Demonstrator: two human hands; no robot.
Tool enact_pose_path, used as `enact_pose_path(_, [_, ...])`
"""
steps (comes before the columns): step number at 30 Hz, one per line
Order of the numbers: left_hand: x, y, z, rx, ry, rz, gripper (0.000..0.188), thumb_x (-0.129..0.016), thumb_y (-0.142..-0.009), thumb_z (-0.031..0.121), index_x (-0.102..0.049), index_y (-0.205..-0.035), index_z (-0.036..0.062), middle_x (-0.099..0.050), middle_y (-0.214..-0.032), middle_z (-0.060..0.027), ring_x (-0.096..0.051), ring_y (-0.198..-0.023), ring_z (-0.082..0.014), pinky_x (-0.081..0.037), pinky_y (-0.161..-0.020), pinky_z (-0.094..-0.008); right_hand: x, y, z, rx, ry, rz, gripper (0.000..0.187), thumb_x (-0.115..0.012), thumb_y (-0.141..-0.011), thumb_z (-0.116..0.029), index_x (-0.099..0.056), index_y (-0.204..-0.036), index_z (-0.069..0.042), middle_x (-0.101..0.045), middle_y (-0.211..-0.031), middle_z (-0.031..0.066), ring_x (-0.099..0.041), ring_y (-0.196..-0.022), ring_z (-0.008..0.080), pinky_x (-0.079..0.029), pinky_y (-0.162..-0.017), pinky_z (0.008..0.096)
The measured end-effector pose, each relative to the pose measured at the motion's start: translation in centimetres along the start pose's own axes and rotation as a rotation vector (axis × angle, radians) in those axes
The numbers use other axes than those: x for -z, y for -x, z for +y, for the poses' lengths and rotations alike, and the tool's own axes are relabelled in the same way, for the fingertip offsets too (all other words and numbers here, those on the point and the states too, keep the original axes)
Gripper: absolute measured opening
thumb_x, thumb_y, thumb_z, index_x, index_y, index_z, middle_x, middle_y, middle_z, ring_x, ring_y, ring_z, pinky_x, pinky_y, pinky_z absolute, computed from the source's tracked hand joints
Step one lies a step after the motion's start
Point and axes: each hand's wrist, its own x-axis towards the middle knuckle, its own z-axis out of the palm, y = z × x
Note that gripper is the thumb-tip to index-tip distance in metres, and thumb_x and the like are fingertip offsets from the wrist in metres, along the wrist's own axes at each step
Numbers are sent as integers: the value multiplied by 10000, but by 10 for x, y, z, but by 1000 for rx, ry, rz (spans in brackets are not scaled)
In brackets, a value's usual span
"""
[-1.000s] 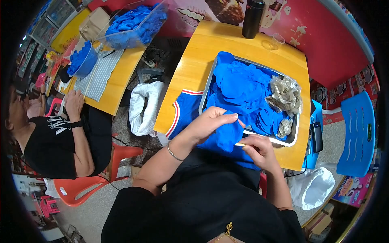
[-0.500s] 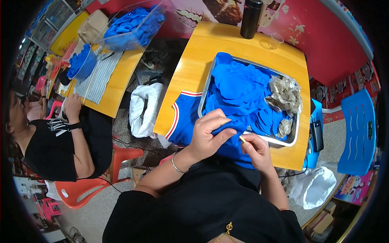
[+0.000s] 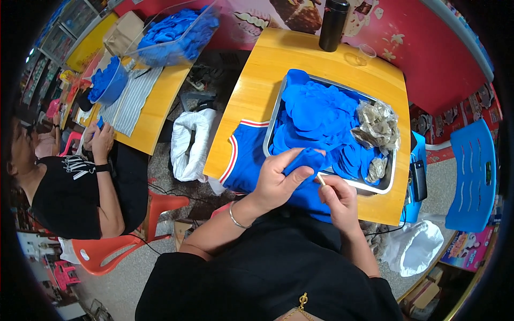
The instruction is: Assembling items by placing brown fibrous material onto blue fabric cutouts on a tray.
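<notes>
Now that the blue piece (image 3: 309, 159) bulges up more, pinched in the left hand (image 3: 274, 182) mid-frame while the right hand (image 3: 341, 199) grips a pale stick (image 3: 320, 180) just below, it's probably only partway done.

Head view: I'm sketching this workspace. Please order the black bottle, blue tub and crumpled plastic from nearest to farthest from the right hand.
From the right hand:
1. Crumpled plastic, right side of the metal tray.
2. Black bottle, far edge of the near table.
3. Blue tub, on the other table, left.

Plain blue cloth (image 3: 310, 158), yellow tabletop (image 3: 254, 80)
</notes>
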Motion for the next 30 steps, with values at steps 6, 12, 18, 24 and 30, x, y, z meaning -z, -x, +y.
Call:
enact_pose_path(6, [5,2,-6,39,-14,-22,509,-510,-891,421,-544,-1108,-38,-568,-1077,-99,-503,-875,-112,-404,-761,-234,1,-1,1,5,-101,74,191,-516,-887,-81,-597,-1025,23,-562,-749,32,-491,-619,81,-393,-545,217])
enact_pose_path(12, [7,-10,6,-183,-88,0,342,-568,-877,308,-598,-1051,16,-518,-853,-49,-436,-724,-122,-356,-627,-235,4,-3,-12,138,226,91,196,-543,-844,-32,-615,-1020,19,-576,-739,60,-510,-604,103,-395,-541,221])
enact_pose_path(18, [5,-5,9,-123,-92,58,242,-596,-866,215,-626,-1004,18,-517,-745,-12,-405,-601,-80,-305,-523,-205,-1,4,-1,106,178,82,203,-536,-851,-30,-611,-1031,23,-593,-779,65,-523,-612,100,-405,-548,213])
enact_pose_path(24, [1,-5,4,-109,-47,83,281,-599,-866,237,-631,-1039,19,-624,-881,-62,-496,-660,-73,-374,-571,-190,-10,8,-2,41,41,92,186,-513,-874,-33,-592,-1028,34,-579,-795,44,-514,-629,76,-398,-547,191])
enact_pose_path(30, [-1,-5,4,-18,120,42,373,-544,-900,293,-600,-1098,-19,-633,-1070,-118,-579,-835,-87,-441,-698,-190,-8,4,-5,24,20,68,226,-513,-895,-113,-604,-1054,19,-590,-767,46,-516,-629,87,-409,-556,218])
